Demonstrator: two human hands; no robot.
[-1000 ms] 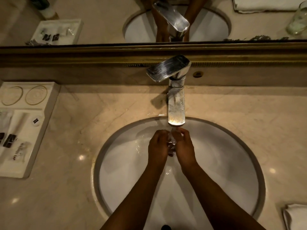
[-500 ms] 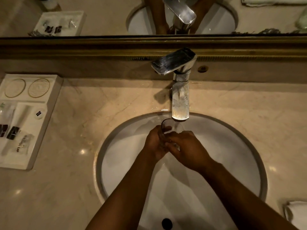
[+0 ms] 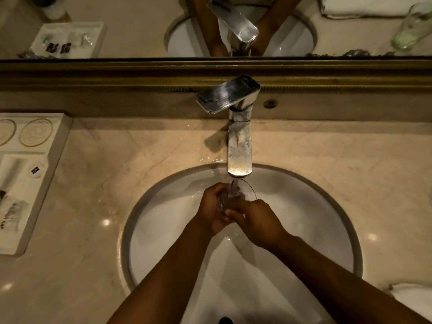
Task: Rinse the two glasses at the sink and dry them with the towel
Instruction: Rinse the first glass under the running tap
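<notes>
A clear glass (image 3: 236, 195) is tilted under the chrome faucet's spout (image 3: 239, 160), and a thin stream of water runs into it. My left hand (image 3: 214, 210) wraps its left side and my right hand (image 3: 258, 222) grips it from the right, with fingers over its lower part. Both hands are over the white sink basin (image 3: 163, 230). A white towel (image 3: 413, 298) lies on the counter at the lower right. The second glass (image 3: 412, 26) shows only as a reflection in the mirror, at the top right.
A white amenity tray (image 3: 28, 174) with small packets sits on the marble counter at the left. The gold-framed mirror ledge (image 3: 117, 73) runs behind the faucet. The drain (image 3: 225, 320) is at the basin's near edge.
The glass has tipped so that its rim opens towards the spout. My right hand has slid from beside the glass to its lower right, and the view has shifted slightly.
</notes>
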